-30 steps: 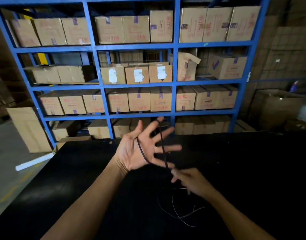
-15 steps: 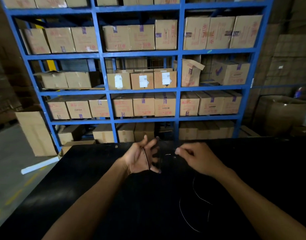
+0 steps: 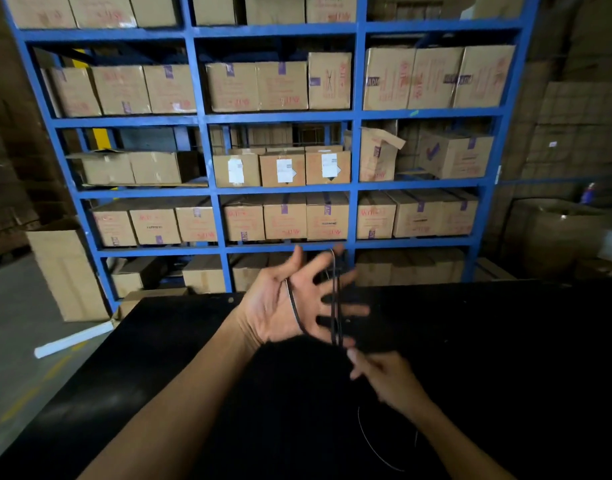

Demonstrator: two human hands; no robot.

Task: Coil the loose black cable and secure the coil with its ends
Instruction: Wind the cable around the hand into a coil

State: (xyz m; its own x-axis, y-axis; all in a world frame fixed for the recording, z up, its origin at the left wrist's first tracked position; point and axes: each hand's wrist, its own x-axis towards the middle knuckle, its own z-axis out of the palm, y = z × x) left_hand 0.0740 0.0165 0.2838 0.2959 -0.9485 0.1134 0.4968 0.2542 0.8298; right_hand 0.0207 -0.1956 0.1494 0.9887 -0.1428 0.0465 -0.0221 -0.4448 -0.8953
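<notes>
Two hands coil the black cable (image 3: 333, 299): the spread left hand (image 3: 290, 303) carries the loops, the right hand (image 3: 384, 379) pinches the feed, best kept taut above the desk (image 3: 505, 341).

A black table (image 3: 166, 358) fills the lower half of the view. Beyond it, at twelve o'clock, stands a blue shelving rack (image 3: 204, 150) whose bays are packed with brown cardboard boxes (image 3: 280, 84), three of them with white labels (image 3: 284, 170). At nine o'clock a large carton (image 3: 67, 271) leans against the rack on the grey floor (image 3: 17, 323), and a white tube (image 3: 74, 339) lies just below it. More stacked cartons (image 3: 578, 133) rise at two o'clock.
</notes>
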